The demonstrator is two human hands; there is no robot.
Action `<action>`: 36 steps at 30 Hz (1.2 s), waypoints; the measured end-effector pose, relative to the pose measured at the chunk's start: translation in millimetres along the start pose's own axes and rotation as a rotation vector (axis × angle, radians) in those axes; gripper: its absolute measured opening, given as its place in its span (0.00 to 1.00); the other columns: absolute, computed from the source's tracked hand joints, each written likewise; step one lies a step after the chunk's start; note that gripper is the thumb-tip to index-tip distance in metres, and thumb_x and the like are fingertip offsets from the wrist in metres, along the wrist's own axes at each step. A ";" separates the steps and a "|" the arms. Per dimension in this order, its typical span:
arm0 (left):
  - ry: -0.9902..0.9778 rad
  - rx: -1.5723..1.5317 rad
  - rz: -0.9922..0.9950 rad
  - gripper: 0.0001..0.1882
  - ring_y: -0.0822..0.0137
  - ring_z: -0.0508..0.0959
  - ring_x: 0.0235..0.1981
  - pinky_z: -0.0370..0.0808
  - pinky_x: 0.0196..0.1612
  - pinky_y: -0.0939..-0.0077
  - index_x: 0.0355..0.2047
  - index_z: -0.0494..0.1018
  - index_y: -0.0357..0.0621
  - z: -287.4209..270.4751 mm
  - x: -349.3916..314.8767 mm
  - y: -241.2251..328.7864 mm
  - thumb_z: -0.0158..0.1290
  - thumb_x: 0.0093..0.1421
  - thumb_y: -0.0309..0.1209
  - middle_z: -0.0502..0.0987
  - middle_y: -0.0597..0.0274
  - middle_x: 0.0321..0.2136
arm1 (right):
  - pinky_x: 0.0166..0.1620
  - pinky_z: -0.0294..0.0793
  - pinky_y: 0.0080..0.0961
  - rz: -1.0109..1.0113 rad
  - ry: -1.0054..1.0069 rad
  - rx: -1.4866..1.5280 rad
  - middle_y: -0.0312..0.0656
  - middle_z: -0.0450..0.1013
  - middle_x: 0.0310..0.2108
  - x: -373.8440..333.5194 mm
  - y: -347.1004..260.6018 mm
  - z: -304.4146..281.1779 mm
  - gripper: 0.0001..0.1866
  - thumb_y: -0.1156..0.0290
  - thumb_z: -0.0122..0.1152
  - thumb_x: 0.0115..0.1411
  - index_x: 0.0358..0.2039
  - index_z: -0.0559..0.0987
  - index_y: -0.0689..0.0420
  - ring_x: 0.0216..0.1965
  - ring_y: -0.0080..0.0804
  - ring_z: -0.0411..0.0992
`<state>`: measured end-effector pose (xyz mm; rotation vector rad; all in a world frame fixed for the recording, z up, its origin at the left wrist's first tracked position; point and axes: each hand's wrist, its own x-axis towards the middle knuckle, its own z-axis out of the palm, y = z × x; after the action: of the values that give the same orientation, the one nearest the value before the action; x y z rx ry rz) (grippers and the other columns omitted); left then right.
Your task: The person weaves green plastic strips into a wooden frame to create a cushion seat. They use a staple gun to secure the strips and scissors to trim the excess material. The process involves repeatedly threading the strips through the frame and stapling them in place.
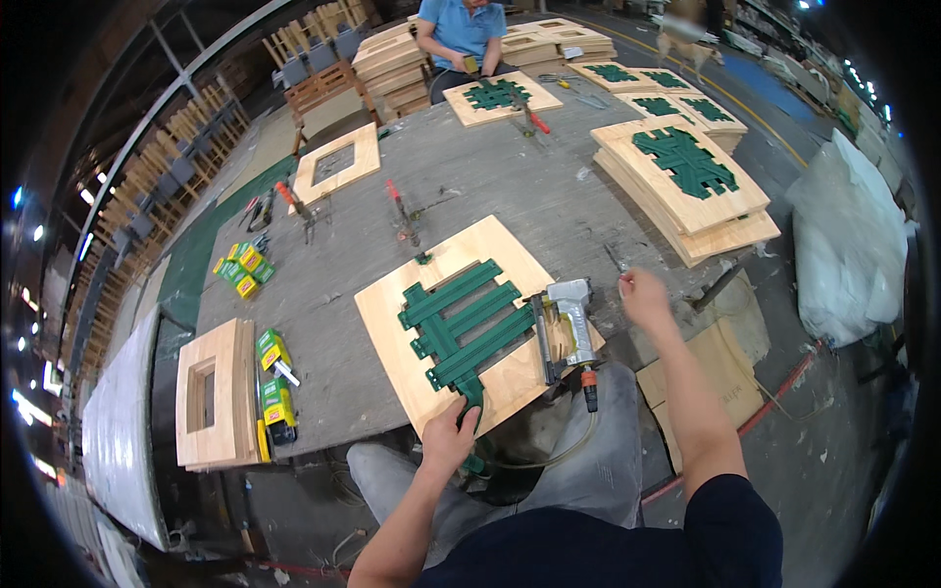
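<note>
On the worktable before me lies a square wooden frame (pixel 505 255) with green webbing straps (pixel 457 325) laid across its opening. At its near edge, my left hand (pixel 450 437) is closed around the loose end of a green strap. A silver staple gun (pixel 569 328), with an air hose at its orange-and-black fitting, rests on the frame's right side. Off to the right of the staple gun, my right hand (pixel 644 298) is raised with its fingers curled together. Whether anything small is between those fingers is too small to make out.
Stacked frames with woven green webbing (pixel 681 167) stand at the right. Bare frames (pixel 218 392) and yellow-green boxes (pixel 276 392) are at the left. Red-handled clamps (pixel 397 201) lie mid-table. A co-worker in blue (pixel 461 34) sits opposite. A plastic-wrapped bundle (pixel 848 240) stands far right.
</note>
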<state>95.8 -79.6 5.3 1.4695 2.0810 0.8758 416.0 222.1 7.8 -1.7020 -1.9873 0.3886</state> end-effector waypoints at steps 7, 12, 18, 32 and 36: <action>0.013 -0.097 -0.066 0.21 0.56 0.84 0.32 0.78 0.38 0.62 0.50 0.80 0.39 2.0 0.0 -18.2 0.55 0.69 0.44 0.84 0.50 0.31 | 0.57 0.74 0.43 0.032 -0.277 -0.143 0.54 0.77 0.51 25.2 20.4 -16.2 0.34 0.66 0.71 0.53 0.61 0.73 0.58 0.53 0.52 0.76; -0.146 -0.944 -0.457 0.18 0.72 0.80 0.31 0.77 0.30 0.76 0.46 0.80 0.39 -22.9 26.1 -5.2 0.49 0.75 0.41 0.84 0.61 0.36 | 0.50 0.78 0.41 0.028 -0.298 0.084 0.51 0.80 0.48 33.7 22.6 -43.3 0.43 0.70 0.70 0.53 0.69 0.66 0.61 0.46 0.47 0.80; -0.138 -0.949 -0.504 0.20 0.70 0.79 0.24 0.75 0.26 0.74 0.41 0.79 0.35 -48.9 48.8 -13.2 0.50 0.74 0.43 0.82 0.61 0.27 | 0.43 0.78 0.42 -0.623 -0.376 0.192 0.49 0.81 0.42 -35.4 -86.9 -51.3 0.29 0.61 0.71 0.55 0.57 0.77 0.53 0.40 0.49 0.80; -0.158 -0.920 -0.470 0.19 0.73 0.79 0.25 0.75 0.25 0.76 0.39 0.79 0.37 -54.4 39.2 15.8 0.52 0.74 0.43 0.80 0.63 0.26 | 0.50 0.65 0.44 -1.254 -0.711 -0.525 0.43 0.76 0.38 -60.4 -175.3 19.1 0.22 0.48 0.67 0.58 0.48 0.79 0.46 0.44 0.41 0.78; -0.158 -0.910 -0.461 0.19 0.73 0.79 0.25 0.75 0.25 0.76 0.40 0.79 0.37 -55.2 34.8 11.0 0.52 0.74 0.42 0.80 0.64 0.27 | 0.51 0.66 0.44 -1.288 -0.769 -0.487 0.41 0.76 0.39 -51.1 -177.3 24.7 0.23 0.48 0.67 0.59 0.50 0.79 0.46 0.44 0.40 0.78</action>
<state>54.3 -57.6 51.9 0.5295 1.4612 1.2160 259.2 142.4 69.0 -0.0763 -3.4070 0.0482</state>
